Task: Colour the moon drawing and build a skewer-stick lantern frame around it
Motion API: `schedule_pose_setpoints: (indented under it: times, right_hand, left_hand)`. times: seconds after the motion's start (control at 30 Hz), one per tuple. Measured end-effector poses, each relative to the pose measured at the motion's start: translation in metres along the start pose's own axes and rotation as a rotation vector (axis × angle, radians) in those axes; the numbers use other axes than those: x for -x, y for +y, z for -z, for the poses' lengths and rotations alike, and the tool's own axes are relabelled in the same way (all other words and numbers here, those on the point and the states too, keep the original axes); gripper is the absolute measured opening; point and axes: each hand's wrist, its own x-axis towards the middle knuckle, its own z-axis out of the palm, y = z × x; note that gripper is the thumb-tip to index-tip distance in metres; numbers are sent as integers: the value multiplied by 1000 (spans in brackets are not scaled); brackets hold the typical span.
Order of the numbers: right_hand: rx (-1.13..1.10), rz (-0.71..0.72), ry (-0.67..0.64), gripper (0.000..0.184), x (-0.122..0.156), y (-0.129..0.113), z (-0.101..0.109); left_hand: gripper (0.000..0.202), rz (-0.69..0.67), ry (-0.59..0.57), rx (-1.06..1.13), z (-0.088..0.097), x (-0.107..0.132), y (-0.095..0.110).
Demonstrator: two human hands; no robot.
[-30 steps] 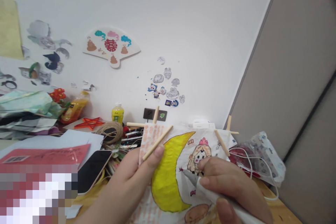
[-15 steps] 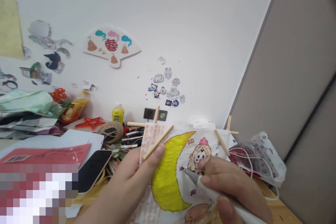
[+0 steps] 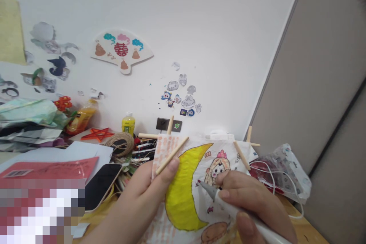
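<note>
Head view: left hand (image 3: 156,187) clamped on a crinkled sheet (image 3: 200,204), right hand (image 3: 253,200) closed round a smooth white pen (image 3: 230,207).
The sheet, with yellow crescent (image 3: 178,198) and round wooden sticks (image 3: 171,155), reaches from the left hand to behind the right. Wooden table (image 3: 303,232) below the hands, white wall (image 3: 214,26) beyond. The pen's rear is cut off; the right hand partly hides a drawn figure (image 3: 220,166).

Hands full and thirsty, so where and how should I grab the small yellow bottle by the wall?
Probably around the upper body, just under the white cap, coming from the front and above with the left hand once it releases the painted panel. The yellow bottle stands upright with its top exposed, while the twine coil crowds its foot and the wall backs it.
</note>
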Motion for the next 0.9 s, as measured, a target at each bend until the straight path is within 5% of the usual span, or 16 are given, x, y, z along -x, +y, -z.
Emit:
schedule_pose_setpoints:
  times: [0.9]
  right_hand:
    - [11, 31, -60, 23, -5, 2, 5]
  left_hand:
    - [43, 25, 48, -1, 0, 0, 0]
